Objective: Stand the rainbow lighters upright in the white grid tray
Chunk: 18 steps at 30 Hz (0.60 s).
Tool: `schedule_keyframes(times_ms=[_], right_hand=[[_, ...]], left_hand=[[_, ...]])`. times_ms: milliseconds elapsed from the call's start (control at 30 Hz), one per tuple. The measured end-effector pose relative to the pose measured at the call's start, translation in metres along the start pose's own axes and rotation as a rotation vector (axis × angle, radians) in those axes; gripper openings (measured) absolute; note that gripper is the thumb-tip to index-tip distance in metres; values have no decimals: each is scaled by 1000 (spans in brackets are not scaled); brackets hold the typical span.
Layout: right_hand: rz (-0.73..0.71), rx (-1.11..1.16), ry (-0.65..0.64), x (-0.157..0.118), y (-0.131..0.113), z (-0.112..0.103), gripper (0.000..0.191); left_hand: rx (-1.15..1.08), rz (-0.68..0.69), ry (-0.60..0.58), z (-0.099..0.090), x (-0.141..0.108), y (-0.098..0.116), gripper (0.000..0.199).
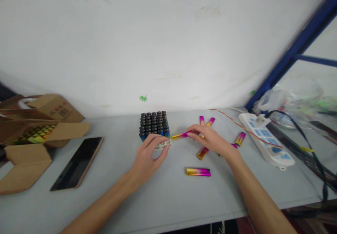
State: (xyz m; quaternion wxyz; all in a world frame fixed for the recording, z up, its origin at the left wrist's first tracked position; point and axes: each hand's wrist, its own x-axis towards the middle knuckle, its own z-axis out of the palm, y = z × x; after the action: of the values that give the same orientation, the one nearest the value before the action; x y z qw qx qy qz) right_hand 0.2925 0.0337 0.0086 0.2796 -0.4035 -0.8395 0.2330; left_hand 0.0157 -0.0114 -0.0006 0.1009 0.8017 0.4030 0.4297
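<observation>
Rows of upright lighters with black tops [154, 123] stand in a white holder [161, 145] near the middle of the table. My left hand [149, 156] grips the front of this holder between thumb and fingers. Pinched in my right hand [205, 137] is a yellow-and-pink lighter [180, 136], its yellow end pointing left, just right of the holder. Several more lighters of these colours lie loose around and under my right hand. One lighter [198, 171] rests nearer the front, and another lighter [240, 138] is off to the right.
An open cardboard box [68, 131] with yellow-green lighters sits at far left, beside a dark phone [77, 163]. To the right lie a white power strip [265, 139], a black cable [297, 125] and plastic bags [273, 102]. A white wall [168, 51] rises behind the table.
</observation>
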Motion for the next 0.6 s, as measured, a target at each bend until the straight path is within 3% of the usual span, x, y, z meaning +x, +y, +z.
schedule_keyframes(times_ms=[100, 267, 367, 500, 600], right_hand=[[37, 208, -46, 1, -18, 5, 23], [99, 480, -38, 5, -33, 25, 30], [104, 341, 46, 5, -31, 28, 32], [69, -34, 154, 4, -18, 20, 30], [49, -163, 205, 2, -10, 14, 31]], left_hand=[[-64, -107, -62, 0, -1, 1, 20], [-437, -384, -456, 5, 0, -2, 30], [-636, -472, -557, 8, 0, -7, 33], [-830, -597, -527, 12, -4, -15, 38], [-911, -704, -480, 14, -6, -17, 45]])
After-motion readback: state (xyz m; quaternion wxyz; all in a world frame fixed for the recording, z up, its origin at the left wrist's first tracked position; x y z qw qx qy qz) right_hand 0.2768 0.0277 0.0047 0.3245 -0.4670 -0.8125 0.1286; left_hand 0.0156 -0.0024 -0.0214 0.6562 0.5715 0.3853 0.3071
